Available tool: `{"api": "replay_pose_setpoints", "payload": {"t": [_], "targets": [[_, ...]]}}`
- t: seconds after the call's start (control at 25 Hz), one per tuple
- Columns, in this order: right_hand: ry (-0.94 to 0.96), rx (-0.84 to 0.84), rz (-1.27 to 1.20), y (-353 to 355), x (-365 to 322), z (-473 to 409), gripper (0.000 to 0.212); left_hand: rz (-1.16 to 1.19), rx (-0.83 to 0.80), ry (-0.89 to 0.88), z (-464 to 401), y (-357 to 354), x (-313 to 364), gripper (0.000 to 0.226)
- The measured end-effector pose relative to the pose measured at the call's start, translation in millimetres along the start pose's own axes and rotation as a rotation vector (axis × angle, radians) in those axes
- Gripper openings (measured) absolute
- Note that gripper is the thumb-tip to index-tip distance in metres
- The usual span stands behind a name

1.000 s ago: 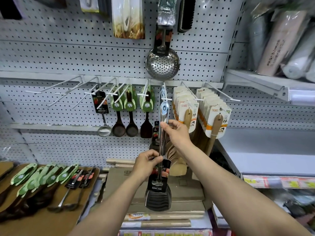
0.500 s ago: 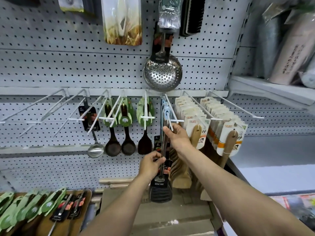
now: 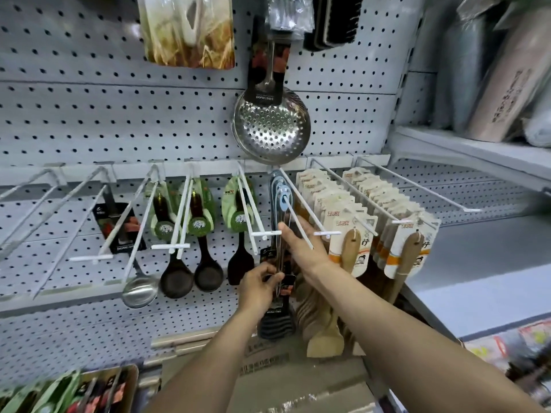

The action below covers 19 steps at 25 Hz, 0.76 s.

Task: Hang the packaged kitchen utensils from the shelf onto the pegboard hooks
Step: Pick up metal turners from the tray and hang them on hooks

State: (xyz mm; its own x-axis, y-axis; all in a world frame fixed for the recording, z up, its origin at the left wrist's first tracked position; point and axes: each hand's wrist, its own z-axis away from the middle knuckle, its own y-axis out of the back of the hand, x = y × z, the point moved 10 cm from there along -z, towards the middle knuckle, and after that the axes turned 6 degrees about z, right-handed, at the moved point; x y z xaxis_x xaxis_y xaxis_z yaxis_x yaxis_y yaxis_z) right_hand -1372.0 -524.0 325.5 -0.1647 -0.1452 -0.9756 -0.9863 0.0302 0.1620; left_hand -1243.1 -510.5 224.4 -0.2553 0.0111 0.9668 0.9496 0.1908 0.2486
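Pegboard wall (image 3: 89, 120), left to right: several bare hooks (image 3: 74, 204) are waiting; ladles and dark spoons are hanging. Your left hand (image 3: 258, 289) is gripping the slotted turner (image 3: 275, 320), whose loop is sitting on its hook (threaded, seemingly); your right hand (image 3: 301, 245) is resting open alongside. More packs (image 3: 59, 394) are lying below left, unhung.

Left of the ladle (image 3: 140, 289) you have bare hooks (image 3: 44, 186) and open pegboard; right of it, hanging spoons (image 3: 176, 278) and packed wooden spatulas (image 3: 351, 251) crowd the row.
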Motion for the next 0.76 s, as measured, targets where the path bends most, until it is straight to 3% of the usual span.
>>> {"api": "replay_pose_setpoints", "payload": {"t": [0.24, 0.36, 0.48, 0.64, 0.76], "targets": [[-0.042, 0.038, 0.03, 1, 9, 0, 0.031, -0.042, -0.019, -0.015, -3, 0, 2, 0.017], [-0.106, 0.066, 0.173, 5, 9, 18, 0.045, -0.121, 0.025, -0.016, 12, 17, 5, 0.025], [-0.119, -0.03, 0.452, 3, -4, 50, 0.055, -0.273, 0.097, -0.085, 46, 54, 30, 0.038], [0.078, -0.208, 1.049, -11, -40, 107, 0.062, -0.523, 0.179, -0.135, 111, 123, 71, 0.046], [0.221, -0.273, 1.212, -31, -77, 162, 0.059, -0.727, 0.205, -0.172, 179, 175, 100, 0.048]]}}
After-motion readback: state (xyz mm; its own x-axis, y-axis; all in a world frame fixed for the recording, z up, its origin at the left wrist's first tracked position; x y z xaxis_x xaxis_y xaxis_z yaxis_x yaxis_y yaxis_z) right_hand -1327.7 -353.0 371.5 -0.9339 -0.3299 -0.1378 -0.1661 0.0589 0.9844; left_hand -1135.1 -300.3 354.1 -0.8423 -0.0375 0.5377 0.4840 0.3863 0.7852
